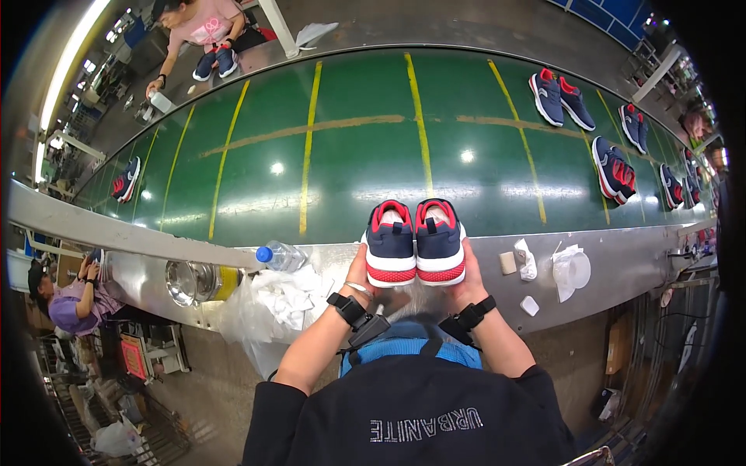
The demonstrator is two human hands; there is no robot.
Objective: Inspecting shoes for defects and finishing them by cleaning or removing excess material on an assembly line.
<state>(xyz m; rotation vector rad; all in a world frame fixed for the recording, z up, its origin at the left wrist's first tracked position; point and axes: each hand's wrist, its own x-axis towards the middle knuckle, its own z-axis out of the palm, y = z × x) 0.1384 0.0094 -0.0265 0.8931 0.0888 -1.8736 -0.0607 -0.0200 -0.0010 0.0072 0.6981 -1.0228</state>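
Note:
A pair of navy sneakers with red lining and white soles is between my hands, heels facing me, at the near edge of the green conveyor belt (357,171). My left hand (358,273) is closed around the outer side of the left sneaker (391,247). On the other side, my right hand (469,278) grips the right sneaker (440,247) by its outer side. The two shoes stand side by side, their heels almost touching. My fingertips are partly hidden behind the shoes. Each wrist wears a black strap with a small device.
Left on the metal ledge (497,291) are a blue-capped bottle (281,256), crumpled white paper (291,297) and a metal bowl (189,281). White pieces and a tape roll (573,270) lie right. More sneakers (614,171) sit on the belt. Co-workers (203,27) are across and at left.

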